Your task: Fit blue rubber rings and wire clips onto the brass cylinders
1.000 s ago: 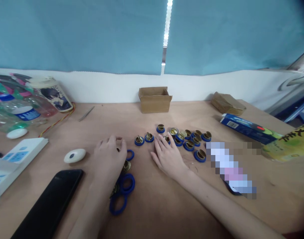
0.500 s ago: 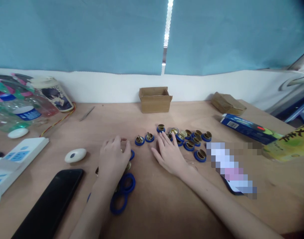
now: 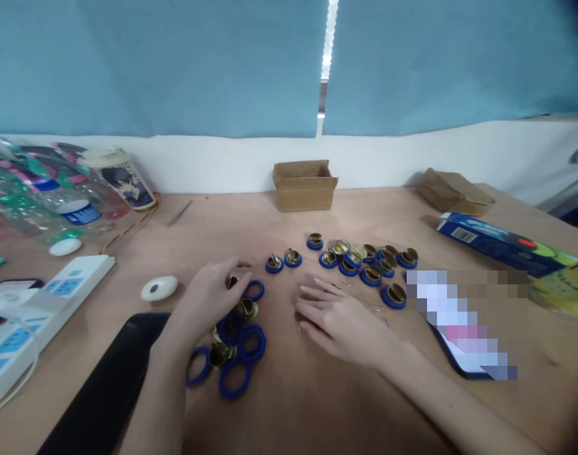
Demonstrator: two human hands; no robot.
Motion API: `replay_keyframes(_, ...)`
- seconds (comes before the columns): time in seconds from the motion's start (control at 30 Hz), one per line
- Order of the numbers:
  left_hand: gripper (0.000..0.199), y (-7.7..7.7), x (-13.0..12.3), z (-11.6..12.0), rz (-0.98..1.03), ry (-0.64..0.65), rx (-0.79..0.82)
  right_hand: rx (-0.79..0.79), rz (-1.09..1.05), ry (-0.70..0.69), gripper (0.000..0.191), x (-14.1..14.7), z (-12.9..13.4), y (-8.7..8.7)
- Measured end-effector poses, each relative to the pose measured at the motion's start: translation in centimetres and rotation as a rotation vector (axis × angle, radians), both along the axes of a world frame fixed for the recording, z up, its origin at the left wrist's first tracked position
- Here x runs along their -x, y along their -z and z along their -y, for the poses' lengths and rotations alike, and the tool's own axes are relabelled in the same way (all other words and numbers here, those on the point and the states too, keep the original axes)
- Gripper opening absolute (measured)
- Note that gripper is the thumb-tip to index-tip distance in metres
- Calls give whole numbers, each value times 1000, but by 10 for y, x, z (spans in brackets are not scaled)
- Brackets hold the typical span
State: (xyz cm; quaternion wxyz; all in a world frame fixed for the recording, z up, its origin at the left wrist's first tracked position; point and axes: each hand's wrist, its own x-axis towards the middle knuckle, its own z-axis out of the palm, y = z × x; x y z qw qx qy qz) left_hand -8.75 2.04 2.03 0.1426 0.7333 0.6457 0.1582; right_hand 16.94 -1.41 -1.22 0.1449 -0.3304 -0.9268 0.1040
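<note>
My left hand (image 3: 208, 294) curls over a gold metal piece (image 3: 232, 281), with the thumb and forefinger closed around it. Below and beside it lie blue rings (image 3: 253, 290) and loose gold metal pieces (image 3: 247, 308), partly overlapping in a small pile. My right hand (image 3: 340, 319) rests low over the bare tabletop, its fingers stretched out and nothing in them. Beyond both hands, several round blue-rimmed pieces with gold metal parts standing in them (image 3: 371, 275) form a loose cluster. Two more such pieces (image 3: 274, 263) sit between the hands, further back.
A small open cardboard box (image 3: 304, 191) stands by the wall. On the left are a power strip (image 3: 47, 316), a black phone-like slab (image 3: 103, 385), a white oval object (image 3: 160, 289) and plastic bottles (image 3: 83, 208). A phone (image 3: 463, 354) and blue box (image 3: 497, 243) lie right.
My right hand has drawn back toward me from the cluster of blue-rimmed pieces. My left hand stays by the ring pile, more of which is uncovered. The view has shifted slightly left.
</note>
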Motion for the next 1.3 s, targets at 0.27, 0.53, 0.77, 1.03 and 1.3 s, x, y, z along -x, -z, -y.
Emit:
replay_keyframes(0.27,37,10,7,-3,26,126,47,98,-28,28,25,3,8,-9)
replay_keyframes(0.53,37,16,2,-3,-101,106,139,24,-88,77,22,8,7,-7)
replay_keyframes(0.77,29,13,-15,2,-170,125,-10,49,-173,-77,22,36,29,7)
replay_keyframes(1.03,29,12,10,7,-208,147,-30,18,-118,-75,30,51,38,19)
replay_keyframes(1.3,17,11,11,8,-197,198,-15,-21,-216,-13,17,46,27,20)
